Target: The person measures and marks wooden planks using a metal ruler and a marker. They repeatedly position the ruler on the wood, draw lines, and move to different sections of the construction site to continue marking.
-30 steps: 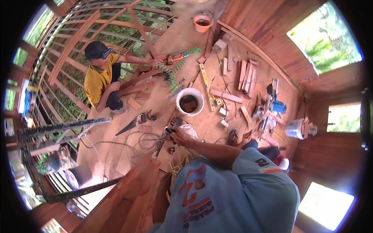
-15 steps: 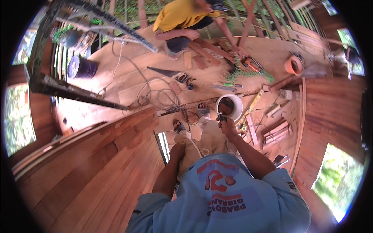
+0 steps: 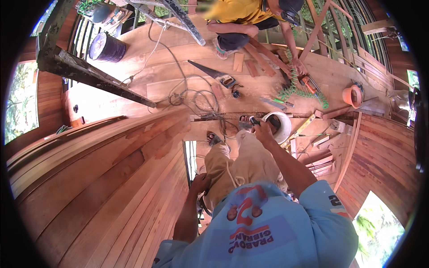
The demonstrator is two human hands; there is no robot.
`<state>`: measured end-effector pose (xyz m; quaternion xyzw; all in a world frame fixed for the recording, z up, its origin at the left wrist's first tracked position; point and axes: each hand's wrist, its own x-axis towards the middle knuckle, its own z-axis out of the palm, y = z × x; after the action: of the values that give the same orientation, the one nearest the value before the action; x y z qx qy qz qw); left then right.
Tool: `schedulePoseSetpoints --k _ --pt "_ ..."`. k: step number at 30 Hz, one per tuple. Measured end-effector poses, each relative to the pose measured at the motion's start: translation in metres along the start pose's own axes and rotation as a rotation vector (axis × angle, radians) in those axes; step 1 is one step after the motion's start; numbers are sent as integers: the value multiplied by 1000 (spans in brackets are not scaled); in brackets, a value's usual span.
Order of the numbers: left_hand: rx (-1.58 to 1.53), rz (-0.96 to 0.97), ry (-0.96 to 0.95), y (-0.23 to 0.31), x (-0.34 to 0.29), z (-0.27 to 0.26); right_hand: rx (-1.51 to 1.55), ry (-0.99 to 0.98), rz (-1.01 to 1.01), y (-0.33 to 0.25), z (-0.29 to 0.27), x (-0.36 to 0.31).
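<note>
My right hand is closed round a short black object at the left side of a white bucket; whether this is a tool handle or the bucket's grip, I cannot make out. Something dark brown lies inside the bucket, which stands on the planks just beyond my right foot. Beside my left thigh hangs my left hand, its fingers curled and partly hidden. What they hold, if anything, does not show.
A co-worker in yellow crouches ahead, one hand near an orange tool and a green coiled hose. A handsaw, tangled cable and orange bucket lie on the floor. A plank wall rises at left.
My view has shifted, so the floor things sit further right and higher. My left hand has moved back along my thigh. My right hand still grips the black object beside the white bucket.
</note>
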<state>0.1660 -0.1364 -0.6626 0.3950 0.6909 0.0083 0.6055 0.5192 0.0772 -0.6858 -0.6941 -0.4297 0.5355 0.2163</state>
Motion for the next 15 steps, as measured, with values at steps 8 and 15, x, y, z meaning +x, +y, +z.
schedulePoseSetpoints --k 8,15 --pt "139 -16 48 -48 87 -31 -271 -117 -235 45 64 56" --pt "-334 170 302 -63 299 -20 -349 -127 -169 87 51 198"
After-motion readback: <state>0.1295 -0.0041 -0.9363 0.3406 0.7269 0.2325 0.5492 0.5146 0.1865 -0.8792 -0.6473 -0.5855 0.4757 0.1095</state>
